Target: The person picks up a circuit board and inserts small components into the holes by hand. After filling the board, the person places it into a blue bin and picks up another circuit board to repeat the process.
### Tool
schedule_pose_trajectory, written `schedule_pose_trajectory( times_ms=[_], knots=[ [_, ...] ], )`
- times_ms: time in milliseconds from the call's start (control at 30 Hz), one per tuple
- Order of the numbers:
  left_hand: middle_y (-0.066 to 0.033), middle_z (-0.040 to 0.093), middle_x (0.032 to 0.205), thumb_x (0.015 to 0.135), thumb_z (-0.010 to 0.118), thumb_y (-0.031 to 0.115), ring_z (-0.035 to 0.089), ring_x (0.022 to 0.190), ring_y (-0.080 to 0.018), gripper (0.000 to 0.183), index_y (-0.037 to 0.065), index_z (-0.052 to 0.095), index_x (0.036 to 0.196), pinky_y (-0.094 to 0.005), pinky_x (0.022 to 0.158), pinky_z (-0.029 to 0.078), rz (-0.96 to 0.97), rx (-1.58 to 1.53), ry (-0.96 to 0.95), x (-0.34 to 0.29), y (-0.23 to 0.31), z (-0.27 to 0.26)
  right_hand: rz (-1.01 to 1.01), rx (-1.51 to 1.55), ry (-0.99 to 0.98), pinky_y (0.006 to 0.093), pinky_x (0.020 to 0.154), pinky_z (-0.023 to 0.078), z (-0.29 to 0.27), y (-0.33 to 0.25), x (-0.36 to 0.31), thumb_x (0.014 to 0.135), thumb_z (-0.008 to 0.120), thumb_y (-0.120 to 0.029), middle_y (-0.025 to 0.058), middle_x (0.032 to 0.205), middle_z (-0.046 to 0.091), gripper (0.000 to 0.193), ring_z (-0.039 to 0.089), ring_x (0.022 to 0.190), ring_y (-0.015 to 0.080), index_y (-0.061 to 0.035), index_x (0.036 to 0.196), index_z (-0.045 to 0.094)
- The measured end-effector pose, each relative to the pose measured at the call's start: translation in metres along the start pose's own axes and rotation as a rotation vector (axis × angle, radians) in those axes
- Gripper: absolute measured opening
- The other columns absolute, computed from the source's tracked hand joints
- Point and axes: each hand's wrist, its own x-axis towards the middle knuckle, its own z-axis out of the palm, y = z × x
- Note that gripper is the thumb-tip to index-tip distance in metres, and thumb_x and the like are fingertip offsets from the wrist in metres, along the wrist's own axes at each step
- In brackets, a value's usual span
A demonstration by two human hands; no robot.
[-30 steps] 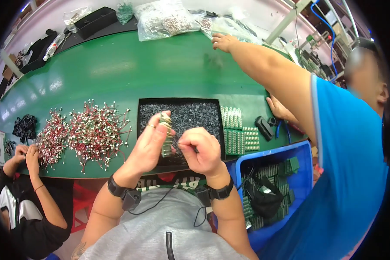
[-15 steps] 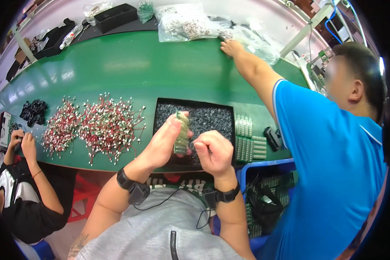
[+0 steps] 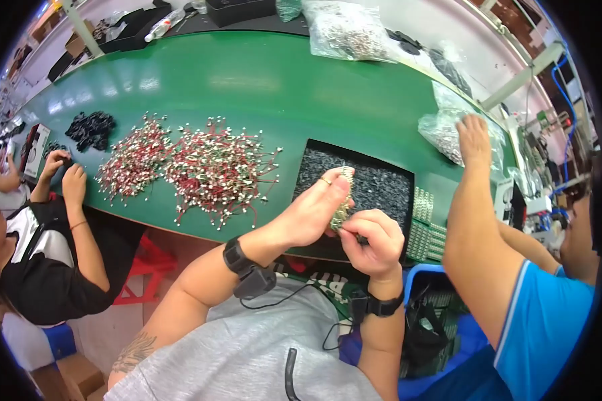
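My left hand grips a narrow green circuit board panel, set with rows of pale gold parts and tipped nearly on edge. At the panel's lower end, my right hand is closed in a pinch with its fingertips against or very near it; what they hold is too small to tell. Both hands are over the near part of a shallow black tray, which is filled with small dark pieces. More circuit board panels lie flat just right of the tray.
Piles of red-and-white wired connectors and a black heap lie left on the green table. A blue bin stands below its edge. At right, a co-worker's arm reaches to a clear bag; another person sits left.
The view has swung, shifting the scene rightward. My right hand has come to the panel's lower end in a pinch. The co-worker's hand has moved from the back bags to one at right.
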Motion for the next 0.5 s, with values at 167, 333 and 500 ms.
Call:
schedule_pose_trajectory(
  times_ms=[167, 333, 500],
  knots=[
    [-0.0082, 0.066, 0.117, 0.114, 0.039, 0.062, 0.062, 0.103, -0.0119, 0.073, 0.008, 0.039, 0.163, -0.0280, 0.088, 0.053, 0.042, 0.135, 0.062, -0.005, 0.007, -0.001, 0.010, -0.019, -0.041, 0.0323, 0.060, 0.055, 0.002, -0.001, 0.000, 0.077, 0.085, 0.005, 0.0117, 0.085, 0.073, 0.021, 0.069, 0.068, 0.0239, -0.0018, 0.091, 0.071],
    [-0.0090, 0.066, 0.118, 0.114, 0.038, 0.062, 0.066, 0.092, -0.0119, 0.074, 0.009, 0.034, 0.165, -0.0263, 0.073, 0.056, -0.030, 0.026, 0.026, -0.006, 0.012, -0.003, 0.102, 0.006, 0.117, 0.0332, 0.061, 0.056, 0.001, -0.002, -0.004, 0.084, 0.083, 0.001, 0.0088, 0.085, 0.072, 0.013, 0.069, 0.068, 0.0247, -0.0033, 0.088, 0.071],
    [-0.0096, 0.067, 0.121, 0.114, 0.036, 0.064, 0.066, 0.099, -0.0130, 0.074, 0.010, 0.038, 0.164, -0.0280, 0.083, 0.056, 0.005, -0.012, 0.062, -0.006, 0.009, -0.006, 0.048, 0.009, -0.057, 0.0326, 0.065, 0.057, -0.002, 0.004, -0.003, 0.089, 0.083, -0.004, 0.0128, 0.088, 0.073, 0.013, 0.070, 0.072, 0.0239, 0.0002, 0.095, 0.072]
  ],
)
